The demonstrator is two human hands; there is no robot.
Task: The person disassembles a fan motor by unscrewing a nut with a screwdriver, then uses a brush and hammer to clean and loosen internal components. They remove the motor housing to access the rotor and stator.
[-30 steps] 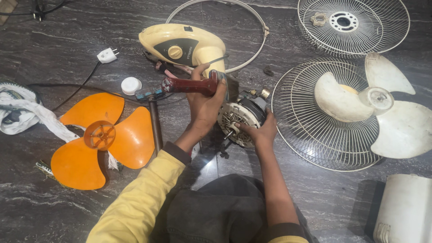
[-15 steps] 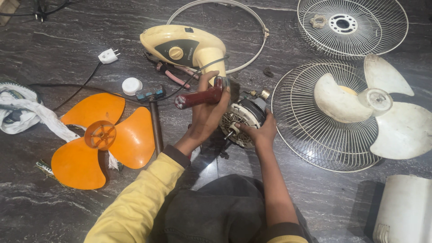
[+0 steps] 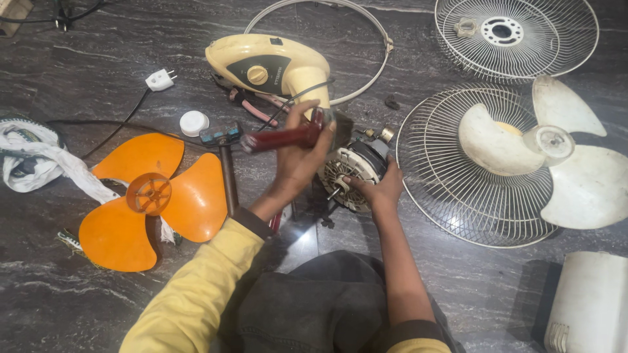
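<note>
My left hand [image 3: 297, 163], in a yellow sleeve, is closed around the red handle of a screwdriver [image 3: 278, 139]. The handle lies almost level and sticks out to the left, just above a fan motor [image 3: 347, 171]. The tool's tip is hidden behind my fingers. My right hand [image 3: 383, 189] grips the motor's right side and holds it on the dark stone floor. The motor's short shaft points toward me. A cream fan housing [image 3: 268, 65] with a knob lies just behind the motor.
An orange fan blade [image 3: 150, 196] lies at left beside a hammer [image 3: 226, 163], a white cap [image 3: 193, 123], a white plug [image 3: 159, 80] and a cloth [image 3: 39, 163]. At right a white blade [image 3: 556, 157] rests on a wire guard [image 3: 458, 196]. A second guard [image 3: 517, 33] lies behind.
My left hand has lowered the red handle a little and swung it around above the motor. My right hand has stayed on the motor.
</note>
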